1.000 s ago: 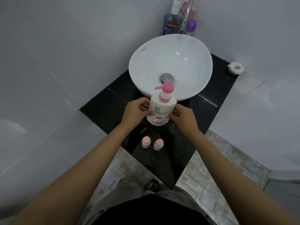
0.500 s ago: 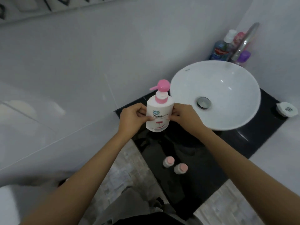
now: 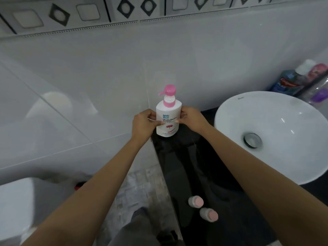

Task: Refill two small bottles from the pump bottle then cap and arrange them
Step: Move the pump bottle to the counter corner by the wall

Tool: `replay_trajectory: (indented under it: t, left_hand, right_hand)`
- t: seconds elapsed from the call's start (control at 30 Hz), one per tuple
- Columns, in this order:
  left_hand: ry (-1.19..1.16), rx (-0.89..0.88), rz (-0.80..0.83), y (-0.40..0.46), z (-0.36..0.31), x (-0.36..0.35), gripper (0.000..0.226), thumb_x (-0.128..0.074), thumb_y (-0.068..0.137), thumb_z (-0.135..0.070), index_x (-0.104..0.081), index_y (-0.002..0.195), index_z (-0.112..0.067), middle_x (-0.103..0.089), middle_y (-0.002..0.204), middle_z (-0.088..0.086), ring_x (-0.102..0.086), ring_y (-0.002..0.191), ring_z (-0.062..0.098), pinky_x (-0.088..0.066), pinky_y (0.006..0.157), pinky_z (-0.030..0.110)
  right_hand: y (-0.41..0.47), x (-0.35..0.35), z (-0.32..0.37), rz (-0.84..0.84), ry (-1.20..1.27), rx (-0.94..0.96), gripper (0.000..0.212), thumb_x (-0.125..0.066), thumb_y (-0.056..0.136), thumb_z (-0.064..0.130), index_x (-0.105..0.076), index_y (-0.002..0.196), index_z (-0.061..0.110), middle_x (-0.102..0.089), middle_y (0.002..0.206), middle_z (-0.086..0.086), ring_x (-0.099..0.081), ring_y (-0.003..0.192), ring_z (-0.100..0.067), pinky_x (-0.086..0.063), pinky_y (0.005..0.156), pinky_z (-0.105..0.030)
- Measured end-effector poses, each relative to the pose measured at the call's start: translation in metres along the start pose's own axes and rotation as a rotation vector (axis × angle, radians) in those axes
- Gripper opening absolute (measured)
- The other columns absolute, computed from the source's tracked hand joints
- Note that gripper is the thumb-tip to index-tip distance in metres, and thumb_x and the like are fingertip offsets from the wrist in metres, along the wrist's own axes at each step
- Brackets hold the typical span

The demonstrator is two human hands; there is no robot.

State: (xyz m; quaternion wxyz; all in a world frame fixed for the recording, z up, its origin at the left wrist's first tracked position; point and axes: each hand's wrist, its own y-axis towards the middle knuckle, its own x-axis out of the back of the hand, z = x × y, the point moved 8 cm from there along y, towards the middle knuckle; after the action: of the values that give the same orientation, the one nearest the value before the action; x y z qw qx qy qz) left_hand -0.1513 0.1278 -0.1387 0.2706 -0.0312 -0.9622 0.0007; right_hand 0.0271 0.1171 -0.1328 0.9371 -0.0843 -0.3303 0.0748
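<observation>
Nearest to me, two small bottles stand capped on the black worktop (image 3: 221,183): the left small bottle (image 3: 195,201) and, just beside it to the right and a touch nearer, the right small bottle (image 3: 208,214). Both wear pink caps, and I cannot tell what is inside them. They are apart from each other and well apart from my hands. Both my forearms reach out past them, one on either side.

Farther out, the pump bottle (image 3: 168,115) stands upright at the far left end of the worktop, close to the tiled wall (image 3: 88,77). It is white with a pink pump head whose spout points left; its body is opaque, so I cannot read the fill level. My left hand (image 3: 142,124) has its grip pressed against the bottle's left side, thumb on the label, and my right hand (image 3: 190,116) holds the right side the same way, so the bottle is pinched between both.

To the right, the white basin (image 3: 276,135) sits on the worktop, empty, with its metal drain (image 3: 252,140) showing. Beyond its far rim, blurred, stand a blue mouthwash bottle (image 3: 287,82) and other small containers I cannot make out.
</observation>
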Motion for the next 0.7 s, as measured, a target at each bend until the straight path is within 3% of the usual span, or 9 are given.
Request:
replay_trajectory:
  t: [0.4, 0.7]
  left_hand:
    - [-0.106, 0.084, -0.065, 0.015, 0.020, -0.007, 0.030, -0.083, 0.065, -0.019, -0.071, 0.090, -0.008, -0.073, 0.091, 0.006, -0.069, 0.084, 0.020, -0.058, 0.079, 0.044]
    - [-0.144, 0.065, -0.083, 0.011, 0.021, -0.007, 0.037, -0.082, 0.069, -0.021, -0.070, 0.101, -0.005, -0.073, 0.098, 0.009, -0.069, 0.085, 0.019, -0.058, 0.080, 0.032]
  right_hand:
    - [0.026, -0.005, -0.010, -0.010, -0.016, -0.009, 0.043, -0.068, 0.082, 0.008, -0.057, 0.123, 0.005, -0.065, 0.122, -0.013, -0.062, 0.112, -0.026, -0.048, 0.100, -0.043]
    - [0.029, -0.006, -0.016, -0.039, 0.004, -0.026, 0.042, -0.069, 0.082, 0.010, -0.057, 0.122, 0.005, -0.065, 0.120, -0.013, -0.062, 0.111, -0.026, -0.049, 0.099, -0.046]
